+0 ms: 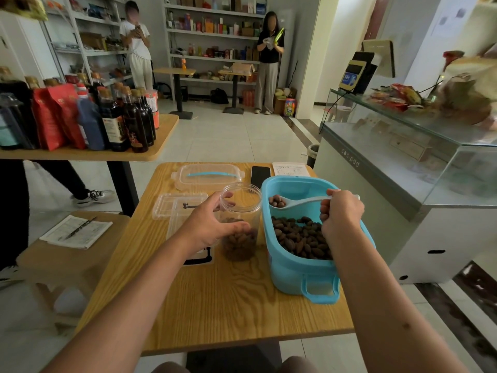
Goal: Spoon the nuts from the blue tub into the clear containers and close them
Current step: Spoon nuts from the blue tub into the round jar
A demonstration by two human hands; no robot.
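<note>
Nuts [301, 238] are heaped in the blue tub [295, 275] at the table's [228, 305] right edge | a loaded white spoon [293, 202] is gripped by the right hand [340, 215] above the tub | the open clear jar [240, 224], partly filled, is grasped by the left hand [212, 224] just left of the tub | bare tabletop is left in front.

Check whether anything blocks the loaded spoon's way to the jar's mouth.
Nothing visible does. The spoon, held over the blue tub, sits right beside the clear jar, whose mouth is uncovered; the left hand grips its side only.
</note>
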